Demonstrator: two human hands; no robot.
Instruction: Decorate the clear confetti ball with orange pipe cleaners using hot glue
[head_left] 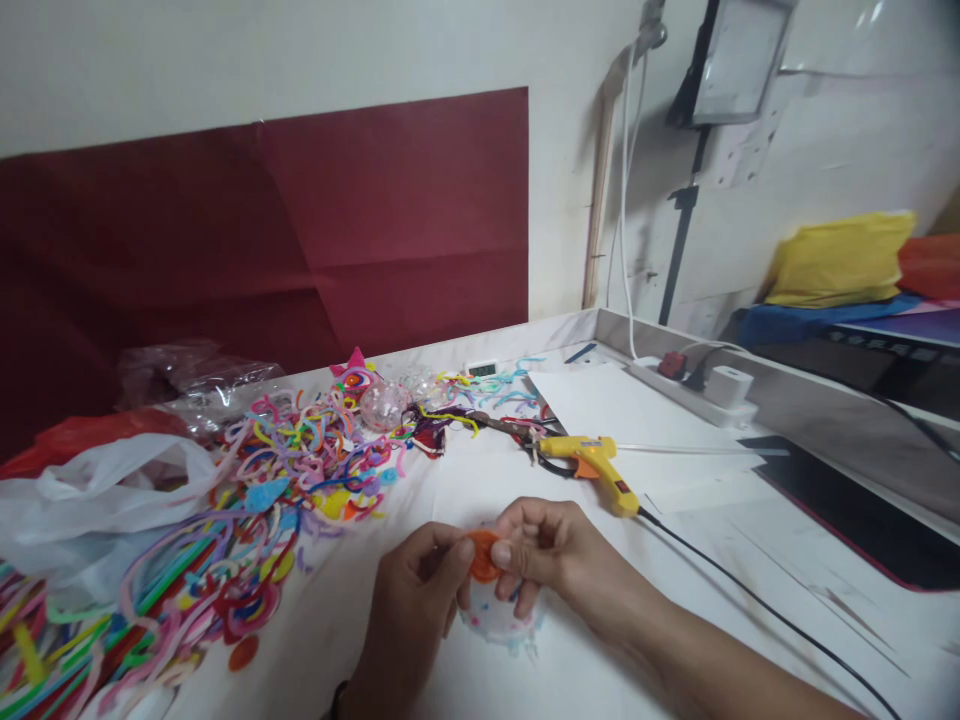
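Both my hands meet low in the middle of the white table point(675, 560). My left hand point(409, 600) and my right hand point(547, 550) have their fingers curled and pinch a small orange round piece point(481, 555) between them. Under it they hold a clear, roundish thing with coloured specks point(499, 615); its shape is partly hidden by the fingers. A yellow glue gun point(596, 468) lies just beyond my right hand, its black cord point(750, 600) trailing to the right.
A big heap of coloured pipe cleaners and felt shapes point(247, 520) covers the left side, with a white plastic bag point(97, 500) on it. Scissors point(517, 432), white paper sheets point(622, 410), a power strip point(690, 390) and a black mat point(855, 510) lie to the right.
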